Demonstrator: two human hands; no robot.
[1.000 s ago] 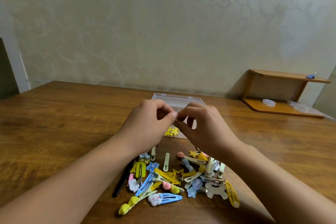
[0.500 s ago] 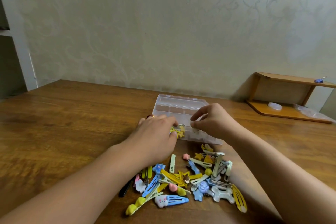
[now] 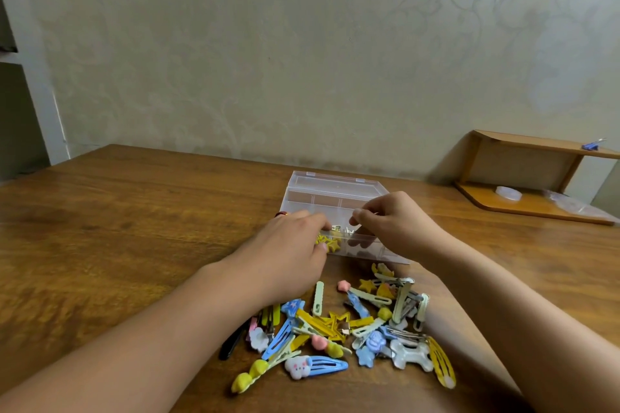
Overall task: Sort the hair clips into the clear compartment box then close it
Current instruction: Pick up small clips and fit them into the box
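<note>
The clear compartment box point(image 3: 335, 193) lies open on the wooden table point(image 3: 134, 218), its lid folded back towards the wall. Yellow star clips point(image 3: 332, 242) fill its front left compartment. My left hand point(image 3: 285, 258) rests on the box's front left corner with the fingers stretched over that compartment. My right hand point(image 3: 394, 223) hovers over the front middle compartment, fingers curled, thumb and forefinger pinching a small silver clip point(image 3: 344, 229) at the divider. A heap of several coloured hair clips point(image 3: 339, 329) lies on the table just in front of the box, between my forearms.
A low wooden shelf point(image 3: 536, 174) stands at the back right against the wall, with a small blue clip on top and a clear round lid and plastic bags below. A black clip point(image 3: 231, 344) lies at the heap's left edge.
Both hands, which were pinching a small piece together above the heap, have moved forward and down to the box. The left now lies on its corner, the right over a compartment.
</note>
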